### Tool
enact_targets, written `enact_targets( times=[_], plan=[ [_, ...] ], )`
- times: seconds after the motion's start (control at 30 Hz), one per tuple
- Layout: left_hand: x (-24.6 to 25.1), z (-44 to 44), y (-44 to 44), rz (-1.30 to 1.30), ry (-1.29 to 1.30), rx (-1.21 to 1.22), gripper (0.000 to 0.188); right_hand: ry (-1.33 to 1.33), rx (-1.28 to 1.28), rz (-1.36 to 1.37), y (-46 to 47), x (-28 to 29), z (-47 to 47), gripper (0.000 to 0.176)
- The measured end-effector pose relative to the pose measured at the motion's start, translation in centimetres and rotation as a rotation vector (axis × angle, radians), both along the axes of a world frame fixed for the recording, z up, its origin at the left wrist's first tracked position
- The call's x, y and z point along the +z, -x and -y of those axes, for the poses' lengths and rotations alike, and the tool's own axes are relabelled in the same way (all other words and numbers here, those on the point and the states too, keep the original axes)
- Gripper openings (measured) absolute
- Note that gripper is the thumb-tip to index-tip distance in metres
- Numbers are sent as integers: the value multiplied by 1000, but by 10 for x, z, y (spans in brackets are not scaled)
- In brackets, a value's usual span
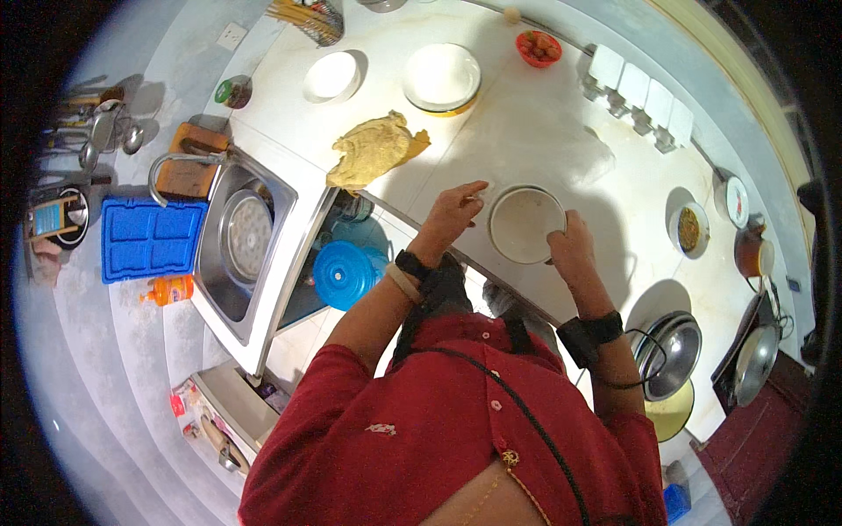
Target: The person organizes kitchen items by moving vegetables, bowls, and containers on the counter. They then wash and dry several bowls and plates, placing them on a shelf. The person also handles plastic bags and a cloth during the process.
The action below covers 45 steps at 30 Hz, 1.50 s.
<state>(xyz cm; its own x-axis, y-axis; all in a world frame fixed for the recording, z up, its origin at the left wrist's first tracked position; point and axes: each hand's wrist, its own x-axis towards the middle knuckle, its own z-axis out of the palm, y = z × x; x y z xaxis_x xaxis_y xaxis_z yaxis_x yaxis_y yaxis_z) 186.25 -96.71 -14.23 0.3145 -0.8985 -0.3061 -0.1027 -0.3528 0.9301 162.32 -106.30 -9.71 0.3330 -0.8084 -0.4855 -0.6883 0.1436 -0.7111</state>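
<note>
My right hand (pixel 571 243) grips the right side of a round white bowl (pixel 523 225) near the counter's front edge, thumb over the rim. The bowl's pale inside faces up, with a few small specks in it. Just left of the bowl, my left hand (pixel 454 214) is raised with its fingers apart and nothing in it. A crumpled yellow cloth (pixel 371 148) lies on the white counter (pixel 460 154) beyond my left hand. Farther back sit a stack of white plates (pixel 442 75) and another white bowl (pixel 332 75).
On the left is a steel sink (pixel 279 191) holding a round metal pan (pixel 248 233), beside a blue plastic tray (pixel 152 238). A red basket (pixel 538 49) stands at the back. Rightward are a bowl of food (pixel 689 230) and stacked metal bowls (pixel 677 348). A blue bucket (pixel 342 276) sits below.
</note>
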Motion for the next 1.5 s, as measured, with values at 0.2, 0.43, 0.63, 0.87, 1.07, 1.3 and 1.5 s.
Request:
enact_targets(
  times=[0.2, 0.43, 0.63, 0.87, 1.07, 1.3, 1.5],
  plan=[
    [-19, -23, -115, 728, 277, 279, 59, 423, 143, -167, 11, -39, -5, 46],
    [-42, -5, -175, 1189, -272, -21, 59, -437, -395, 472, -7, -15, -29, 61],
    [-40, -2, -175, 877, -89, -285, 47, -347, -642, 583, -59, -26, -28, 52],
    [-12, 36, -196, -30, -79, -248, 44, -229, -823, 725, -108, -21, 21, 59],
    [-15, 55, -326, -552, 113, 563, 50, -316, -799, 797, -134, -17, -2, 96],
    [-34, 52, -389, 992, -11, -18, 29, -435, -498, 741, -180, -16, -24, 80],
    [-45, 58, -381, -880, 41, 380, 24, -210, -365, 596, -223, -7, 20, 68]
  ],
)
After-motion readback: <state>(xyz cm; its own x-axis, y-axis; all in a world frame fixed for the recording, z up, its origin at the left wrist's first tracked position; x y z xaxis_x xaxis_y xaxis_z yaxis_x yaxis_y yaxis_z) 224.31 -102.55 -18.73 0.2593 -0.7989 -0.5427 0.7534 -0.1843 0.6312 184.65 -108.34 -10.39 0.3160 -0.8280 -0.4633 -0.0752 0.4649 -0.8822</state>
